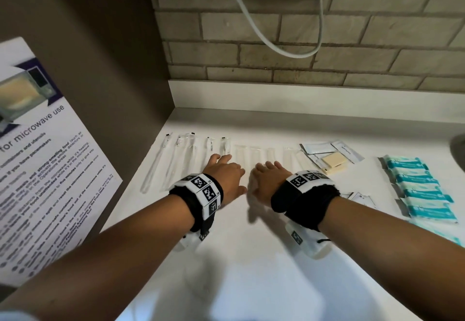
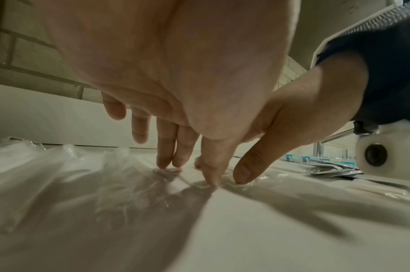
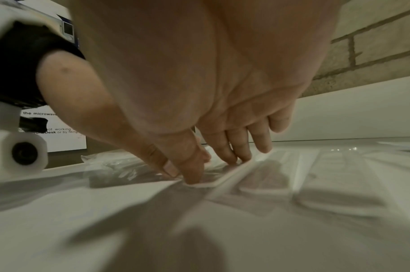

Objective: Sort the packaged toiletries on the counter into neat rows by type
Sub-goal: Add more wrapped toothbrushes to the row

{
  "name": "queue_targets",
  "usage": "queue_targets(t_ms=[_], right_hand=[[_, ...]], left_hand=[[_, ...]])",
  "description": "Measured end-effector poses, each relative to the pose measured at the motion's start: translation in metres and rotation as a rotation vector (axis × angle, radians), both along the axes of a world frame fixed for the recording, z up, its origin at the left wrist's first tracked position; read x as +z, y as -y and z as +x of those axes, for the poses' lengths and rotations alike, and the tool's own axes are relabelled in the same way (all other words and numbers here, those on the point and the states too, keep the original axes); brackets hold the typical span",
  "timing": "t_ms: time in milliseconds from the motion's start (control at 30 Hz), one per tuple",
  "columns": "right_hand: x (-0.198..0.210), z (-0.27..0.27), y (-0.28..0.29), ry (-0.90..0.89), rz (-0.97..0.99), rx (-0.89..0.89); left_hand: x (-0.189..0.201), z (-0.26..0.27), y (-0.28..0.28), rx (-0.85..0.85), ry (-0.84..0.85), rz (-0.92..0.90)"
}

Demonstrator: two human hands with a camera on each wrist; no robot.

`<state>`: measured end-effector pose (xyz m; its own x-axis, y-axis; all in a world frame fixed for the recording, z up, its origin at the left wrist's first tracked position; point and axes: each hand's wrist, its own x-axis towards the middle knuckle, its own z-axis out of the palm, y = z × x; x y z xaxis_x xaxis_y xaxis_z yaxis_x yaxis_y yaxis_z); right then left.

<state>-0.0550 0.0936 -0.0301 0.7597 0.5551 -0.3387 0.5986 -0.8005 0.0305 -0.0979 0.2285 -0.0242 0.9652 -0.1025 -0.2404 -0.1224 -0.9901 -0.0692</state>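
A row of clear-wrapped toothbrushes (image 1: 176, 159) lies at the counter's left, with flat clear packets (image 1: 254, 154) beside them in the middle. My left hand (image 1: 222, 163) and right hand (image 1: 268, 168) lie side by side, palms down. In the left wrist view the left hand's straight fingertips (image 2: 166, 164) press on crinkled clear wrap (image 2: 120, 176). In the right wrist view my right hand (image 3: 213, 170) touches a flat clear packet (image 3: 264, 176) with straight fingers. The two thumbs nearly meet. White sachets (image 1: 334, 152), a beige soap bar (image 1: 332, 160) and a column of teal packets (image 1: 420, 184) lie to the right.
A microwave notice (image 1: 37, 157) hangs on the brown side wall at left. Behind the counter (image 1: 251, 257) runs a brick wall with a hanging white cable (image 1: 251, 23). More small sachets (image 1: 362, 198) lie by my right wrist. A dark object (image 1: 459, 149) shows at the right edge.
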Motion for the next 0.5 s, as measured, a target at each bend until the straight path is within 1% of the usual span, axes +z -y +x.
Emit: queue_targets(t_ms=[300, 500], right_hand=[[0.000, 0.005, -0.003, -0.025, 0.020, 0.011], [0.000, 0.003, 0.000, -0.021, 0.029, 0.016]], left_hand=[[0.001, 0.001, -0.010, -0.009, -0.070, 0.038], [0.000, 0.000, -0.011, 0.003, -0.047, 0.019]])
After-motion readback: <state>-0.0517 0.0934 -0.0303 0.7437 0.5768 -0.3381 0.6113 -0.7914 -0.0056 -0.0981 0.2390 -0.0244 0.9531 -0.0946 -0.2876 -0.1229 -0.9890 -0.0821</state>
